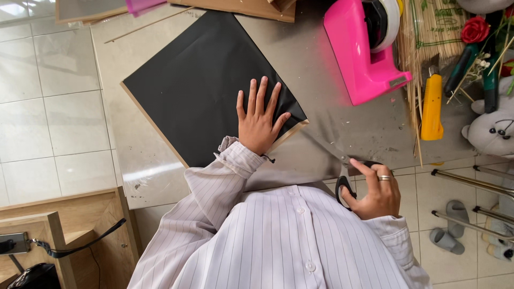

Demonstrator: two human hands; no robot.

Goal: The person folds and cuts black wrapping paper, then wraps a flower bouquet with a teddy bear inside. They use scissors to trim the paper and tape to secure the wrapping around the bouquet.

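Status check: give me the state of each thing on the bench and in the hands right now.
black paper sheet: flat, pressed by the left hand
scissors: held in the right hand, blades look shut, at the sheet's corner
yellow utility knife: lying untouched
pink tape dispenser: upright, roll loaded

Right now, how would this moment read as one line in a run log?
left hand: flat on black paper sheet | right hand: gripping scissors, blades at sheet corner | nearby: pink tape dispenser, yellow utility knife
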